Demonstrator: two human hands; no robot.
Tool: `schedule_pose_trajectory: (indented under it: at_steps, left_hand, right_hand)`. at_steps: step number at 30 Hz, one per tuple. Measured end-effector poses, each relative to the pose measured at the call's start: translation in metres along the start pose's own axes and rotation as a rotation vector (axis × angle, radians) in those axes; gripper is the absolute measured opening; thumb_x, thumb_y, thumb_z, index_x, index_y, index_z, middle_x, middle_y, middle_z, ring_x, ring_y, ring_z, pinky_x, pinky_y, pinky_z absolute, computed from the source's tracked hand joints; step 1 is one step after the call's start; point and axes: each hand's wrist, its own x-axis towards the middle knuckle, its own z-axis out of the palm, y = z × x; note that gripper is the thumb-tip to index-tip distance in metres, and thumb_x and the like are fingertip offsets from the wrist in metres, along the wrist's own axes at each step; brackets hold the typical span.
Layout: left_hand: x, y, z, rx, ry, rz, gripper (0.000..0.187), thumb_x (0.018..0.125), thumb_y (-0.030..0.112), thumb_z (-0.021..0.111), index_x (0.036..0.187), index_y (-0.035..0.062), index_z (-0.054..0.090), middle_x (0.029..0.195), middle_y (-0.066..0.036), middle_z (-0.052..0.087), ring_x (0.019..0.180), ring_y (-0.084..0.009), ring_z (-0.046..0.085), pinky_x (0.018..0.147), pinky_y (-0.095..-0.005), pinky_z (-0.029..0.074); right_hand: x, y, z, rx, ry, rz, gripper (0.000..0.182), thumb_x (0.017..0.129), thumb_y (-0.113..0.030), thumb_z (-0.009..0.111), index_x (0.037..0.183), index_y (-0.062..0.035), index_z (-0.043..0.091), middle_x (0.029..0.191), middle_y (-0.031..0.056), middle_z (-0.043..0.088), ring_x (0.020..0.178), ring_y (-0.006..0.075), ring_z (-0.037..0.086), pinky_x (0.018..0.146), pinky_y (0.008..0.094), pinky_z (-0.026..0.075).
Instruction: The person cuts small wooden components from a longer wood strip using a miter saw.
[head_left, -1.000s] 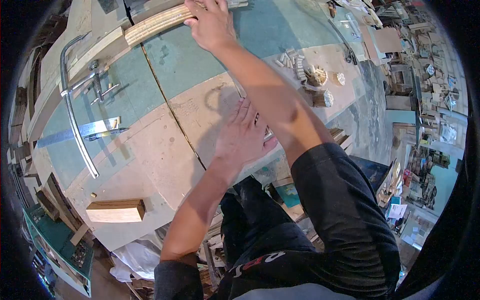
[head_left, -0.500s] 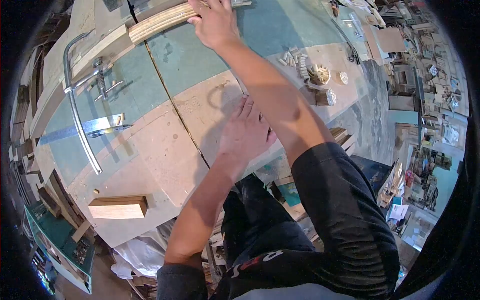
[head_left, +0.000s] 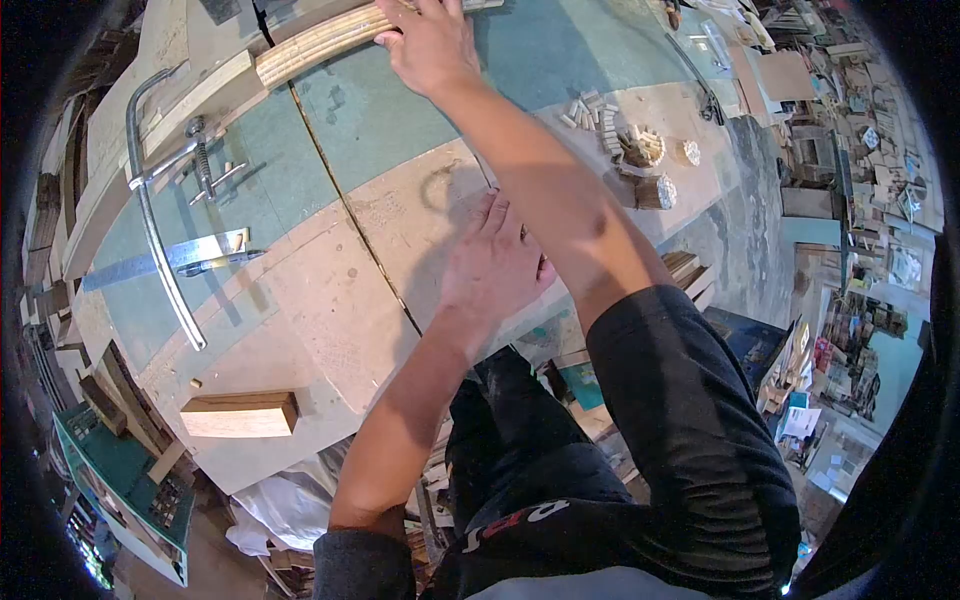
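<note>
At the far side of the worktable, my right hand (head_left: 432, 48) reaches over several long, pale wooden rods (head_left: 320, 46) lying side by side along a wooden rail (head_left: 205, 97). Its thumb is on the near side of the rods and the fingertips are cut off by the upper frame edge. My left hand (head_left: 495, 260) lies palm down on the table (head_left: 310, 320) near its front edge, fingers stretched out, partly covered by my right forearm. It holds nothing that I can see.
A metal bar clamp (head_left: 150, 215) grips the rail at left, near a steel ruler (head_left: 130, 268) and a pen (head_left: 220, 261). A wooden block (head_left: 240, 414) lies front left. Short dowel pieces (head_left: 606, 125) and a bundle of dowels (head_left: 655, 191) stand at right.
Both hands stay in nearly the same places. The whole view has shifted very slightly; no object has visibly been moved.
</note>
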Motion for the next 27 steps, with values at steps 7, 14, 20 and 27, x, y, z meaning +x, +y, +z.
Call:
schedule_pose_trajectory:
  at_steps: [7,14,20,27]
  left_hand:
    - [0.0,0.0,-0.002,-0.005,-0.02,0.006,0.05,0.088,0.034,0.06,0.125,0.0006,0.067,0.141,-0.022,0.053,0.139,-0.0351,0.045,0.121,-0.0459,0.03]
    - [0.001,0.001,-0.004,-0.045,-0.017,-0.012,0.053,0.09,0.035,0.059,0.13,0.0007,0.063,0.144,-0.021,0.051,0.141,-0.0346,0.043,0.122,-0.0458,0.028]
    - [0.001,0.002,-0.007,-0.01,-0.065,-0.02,0.055,0.091,0.036,0.058,0.133,0.0013,0.061,0.145,-0.021,0.05,0.141,-0.0344,0.042,0.123,-0.0457,0.027]
    - [0.002,0.003,-0.006,0.038,-0.02,-0.009,0.055,0.09,0.036,0.057,0.13,-0.0014,0.062,0.141,-0.023,0.053,0.139,-0.0355,0.044,0.122,-0.0462,0.029]
  right_hand:
    - [0.0,-0.004,-0.003,-0.024,-0.029,0.026,0.051,0.085,-0.015,0.072,0.135,-0.0151,0.062,0.143,0.006,0.054,0.139,0.0321,0.04,0.112,0.0486,0.039]
    - [0.0,-0.004,-0.005,-0.017,-0.042,0.014,0.052,0.086,-0.015,0.071,0.136,-0.014,0.061,0.143,0.0067,0.053,0.14,0.0323,0.039,0.113,0.0483,0.038]
    - [0.001,-0.005,-0.007,-0.022,-0.048,0.013,0.051,0.087,-0.014,0.071,0.137,-0.0119,0.061,0.142,0.0086,0.054,0.139,0.0341,0.04,0.114,0.0475,0.038]
    - [0.0,0.005,0.005,-0.026,0.044,-0.079,0.051,0.085,-0.013,0.072,0.135,-0.0111,0.062,0.141,0.0101,0.055,0.136,0.0362,0.042,0.113,0.0474,0.039]
